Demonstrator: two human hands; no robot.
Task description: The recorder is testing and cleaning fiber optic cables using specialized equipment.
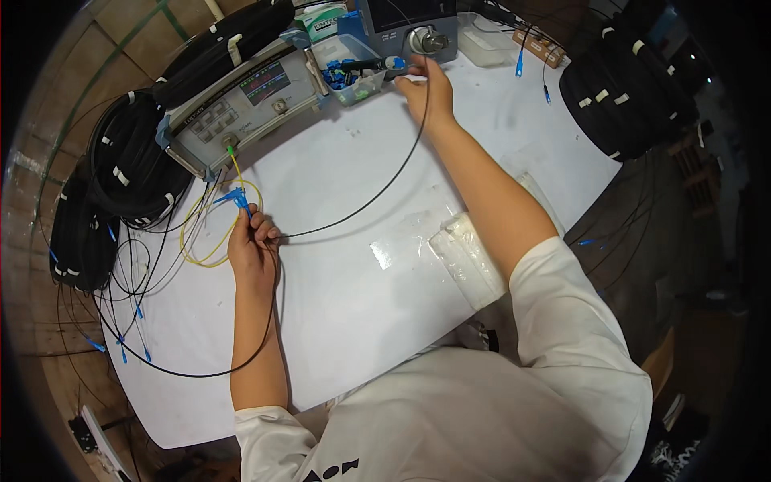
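The fingers of the left hand point(253, 249) are pressed together in a pinch on a small blue connector point(239, 198), which juts up past the fingertips toward the grey test instrument point(241, 100). From that connector a thin yellow fibre point(197, 241) loops loosely on the white table point(337, 321) and rises to a green plug point(230, 149) on the instrument's front edge. The right hand point(426, 92) reaches out to the right of the instrument; its fingertips close on another blue connector point(395, 63) beside a clear plastic tray point(353, 76) of blue parts. A smooth black cable point(361, 205) runs from that hand in a long curve back to the left hand. Left of the instrument lie glossy black cable coils point(128, 165) bound with white ties. Below and right of it, near the right forearm, sits a crinkled clear plastic bag point(470, 257).
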